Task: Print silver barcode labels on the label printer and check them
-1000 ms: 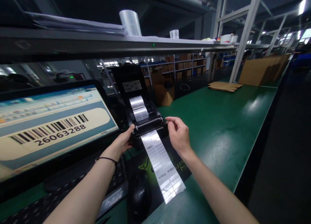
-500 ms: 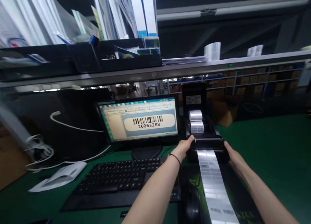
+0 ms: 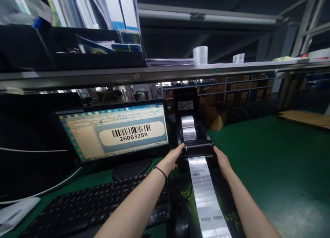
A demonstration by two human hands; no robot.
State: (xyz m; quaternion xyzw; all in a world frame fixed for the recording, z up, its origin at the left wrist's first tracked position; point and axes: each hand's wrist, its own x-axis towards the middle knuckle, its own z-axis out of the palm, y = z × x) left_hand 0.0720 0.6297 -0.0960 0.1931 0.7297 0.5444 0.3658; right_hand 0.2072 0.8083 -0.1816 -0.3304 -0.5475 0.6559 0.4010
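Note:
A black label printer point(image 3: 198, 149) stands on the table with its lid up. My left hand point(image 3: 170, 161) grips its left side, thumb by the black roller at the front. On the opposite side, my right hand point(image 3: 222, 162) presses against the printer's right edge; some fingers of both hands are hidden. Inside the printer lies a silvery label roll point(image 3: 187, 121). A long strip of labels point(image 3: 206, 190) runs out of the front, over the mouse pad point(image 3: 184, 194) toward me, with print on a few labels.
Left of the printer stands a monitor point(image 3: 134, 134) showing a barcode, with a keyboard point(image 3: 87, 203) before it. A mouse point(image 3: 179, 214) lies beside the strip. Overhead runs a shelf point(image 3: 165, 71) with folders and label rolls point(image 3: 200, 55). A cardboard box point(image 3: 215, 118) sits behind the printer.
The view has turned to the right, so everything appears shifted left. Both hands keep their places on the printer's sides, and the strip lies as before.

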